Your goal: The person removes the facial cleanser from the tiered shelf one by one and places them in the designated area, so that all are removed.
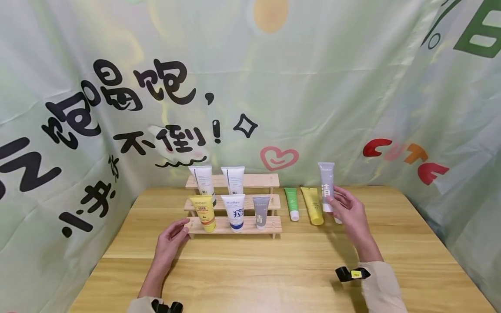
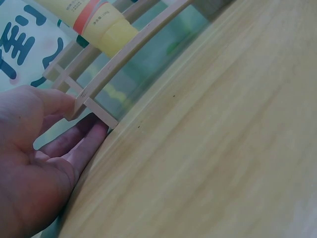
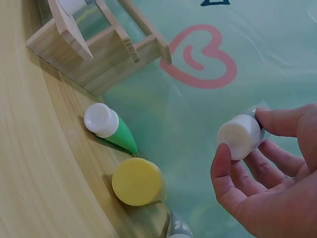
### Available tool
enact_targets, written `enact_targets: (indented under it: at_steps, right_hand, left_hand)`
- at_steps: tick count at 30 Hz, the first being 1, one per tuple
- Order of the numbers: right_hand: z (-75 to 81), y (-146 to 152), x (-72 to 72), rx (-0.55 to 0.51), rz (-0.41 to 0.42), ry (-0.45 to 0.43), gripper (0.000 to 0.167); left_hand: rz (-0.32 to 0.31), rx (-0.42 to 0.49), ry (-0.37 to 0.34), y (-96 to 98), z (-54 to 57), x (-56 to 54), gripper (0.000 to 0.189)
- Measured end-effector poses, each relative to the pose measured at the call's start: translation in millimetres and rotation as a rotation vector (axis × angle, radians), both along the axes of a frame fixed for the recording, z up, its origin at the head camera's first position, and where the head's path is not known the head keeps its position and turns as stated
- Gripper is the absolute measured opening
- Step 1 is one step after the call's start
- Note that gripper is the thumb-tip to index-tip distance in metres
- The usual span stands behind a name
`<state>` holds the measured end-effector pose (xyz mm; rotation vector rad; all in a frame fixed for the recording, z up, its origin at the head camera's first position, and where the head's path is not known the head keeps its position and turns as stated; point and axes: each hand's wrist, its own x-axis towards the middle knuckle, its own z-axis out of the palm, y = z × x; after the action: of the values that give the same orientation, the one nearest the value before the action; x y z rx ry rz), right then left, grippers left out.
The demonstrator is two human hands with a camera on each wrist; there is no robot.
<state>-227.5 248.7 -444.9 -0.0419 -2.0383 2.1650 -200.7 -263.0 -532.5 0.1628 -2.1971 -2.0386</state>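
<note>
While my right hand point(image 1: 349, 208) pinches the grey tube point(image 1: 326, 186) near its white cap, cap down, it hangs upright above the surface point(image 1: 274, 269), just right of the lying yellow tube point(image 1: 312, 205) and green tube point(image 1: 291, 202). Risk: a light fingertip grip lets it slip onto them. My left hand point(image 1: 172, 237), fingers relaxed, touches the wooden rack point(image 1: 235, 224); a nudge could topple the standing tubes.

My left hand point(image 1: 172, 237) touches the rack's point(image 1: 235, 226) left end, which blocks the way rightward. Bare table point(image 1: 274, 269) in front gives me open passage. By my right hand point(image 1: 348, 213), the green tube point(image 1: 291, 203) and yellow tube point(image 1: 313, 206) lie in the way toward the rack.
</note>
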Motion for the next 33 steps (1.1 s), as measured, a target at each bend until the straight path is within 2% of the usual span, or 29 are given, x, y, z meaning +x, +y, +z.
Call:
enact_targets:
  at_steps: [9, 14, 17, 23, 29, 33]
  right_hand:
    - [2.6, 18, 3.4, -0.074, 0.043, -0.039, 0.059]
    - [3.7, 29, 5.5, -0.099, 0.026, -0.031, 0.059]
    - [3.8, 35, 6.8, -0.109, -0.008, -0.037, 0.059]
    - [2.0, 44, 5.1, -0.108, -0.121, -0.051, 0.046]
    - [-10.0, 51, -1.2, -0.063, -0.221, -0.065, 0.046]
    - [-19.6, 56, -6.3, -0.033, -0.309, -0.08, 0.041]
  left_hand:
    - [0.002, -0.005, -0.004, 1.7, 1.8, 1.0, 0.039]
    - [0.008, -0.003, -0.004, 1.6, 1.5, 1.0, 0.04]
    - [0.004, -0.001, -0.009, 1.0, 1.7, 0.7, 0.04]
    - [-0.004, 0.003, -0.033, 1.8, 4.1, 1.2, 0.04]
    - [-0.006, 0.011, -0.03, 1.6, 3.2, 1.2, 0.039]
    - [-0.002, -0.006, -0.017, 1.2, 1.3, 0.7, 0.039]
